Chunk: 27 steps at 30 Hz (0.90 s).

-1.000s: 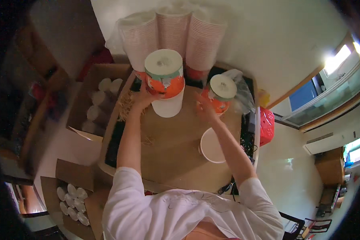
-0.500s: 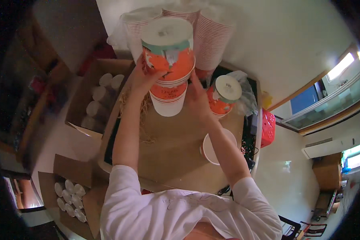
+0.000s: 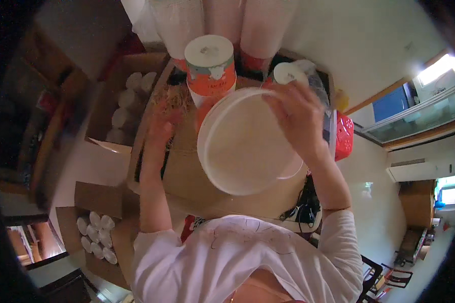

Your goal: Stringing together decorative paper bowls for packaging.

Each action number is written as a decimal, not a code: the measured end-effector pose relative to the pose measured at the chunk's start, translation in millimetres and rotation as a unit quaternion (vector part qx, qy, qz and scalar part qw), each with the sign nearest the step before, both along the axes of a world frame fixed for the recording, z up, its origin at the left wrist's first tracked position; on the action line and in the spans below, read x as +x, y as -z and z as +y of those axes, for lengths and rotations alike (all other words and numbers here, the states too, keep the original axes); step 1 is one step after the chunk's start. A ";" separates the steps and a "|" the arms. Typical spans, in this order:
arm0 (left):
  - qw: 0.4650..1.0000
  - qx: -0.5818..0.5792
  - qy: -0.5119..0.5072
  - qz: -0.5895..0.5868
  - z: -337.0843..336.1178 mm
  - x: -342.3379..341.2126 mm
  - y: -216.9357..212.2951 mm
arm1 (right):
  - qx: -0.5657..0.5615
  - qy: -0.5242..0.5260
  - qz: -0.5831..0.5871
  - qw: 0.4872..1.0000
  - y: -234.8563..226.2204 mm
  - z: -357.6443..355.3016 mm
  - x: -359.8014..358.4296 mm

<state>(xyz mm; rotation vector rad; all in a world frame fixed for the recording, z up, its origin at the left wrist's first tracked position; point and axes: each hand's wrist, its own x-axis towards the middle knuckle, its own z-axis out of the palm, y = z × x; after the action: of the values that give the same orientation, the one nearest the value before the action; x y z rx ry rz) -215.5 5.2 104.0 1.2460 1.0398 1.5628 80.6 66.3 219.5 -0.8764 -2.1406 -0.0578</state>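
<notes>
My right hand [image 3: 296, 113] grips the rim of a large paper bucket [image 3: 247, 146], its white inside tilted toward me and a bit of orange outer wall showing at its left. My left hand [image 3: 162, 123] is off to the left, touching no bucket that I can see, its fingers smeared by motion. Behind the held bucket stands an upturned orange and green bucket [image 3: 211, 70] with a pale round base on top. A second upturned bucket [image 3: 289, 74] is partly hidden behind my right hand. Another white rim shows below the held bucket's right side.
Tall stacks of paper buckets [image 3: 268, 30] stand at the table's far side. Straw-like shreds [image 3: 169, 93] lie at the table's [image 3: 187, 169] left. Two cardboard boxes [image 3: 98, 194] on the left hold white rolls or cups. A red stool [image 3: 344, 135] stands right; black cables [image 3: 306, 209] lie near the front.
Both hands have left the orange and green bucket, which now stands lower at the back. My right hand has taken up a bucket by its rim; my left has moved left and down.
</notes>
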 end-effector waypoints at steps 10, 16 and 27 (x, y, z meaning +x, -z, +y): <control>0.958 -0.259 0.122 -0.006 -71.8 61.3 95.6 | -0.398 0.071 -0.050 0.913 119.6 -49.7 26.4; 0.966 -0.235 0.112 0.000 -74.5 70.3 97.7 | -0.415 0.071 -0.103 0.901 106.0 -52.9 34.5; 0.974 -0.218 0.044 0.048 -63.6 67.4 133.1 | -0.357 0.176 -0.141 0.907 128.4 -17.8 26.3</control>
<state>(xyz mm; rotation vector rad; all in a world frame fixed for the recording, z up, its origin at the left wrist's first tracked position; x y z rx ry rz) -148.0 -58.5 -29.1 1.0503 1.2887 1.1347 106.9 48.5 91.1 -1.7674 -2.2570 0.4726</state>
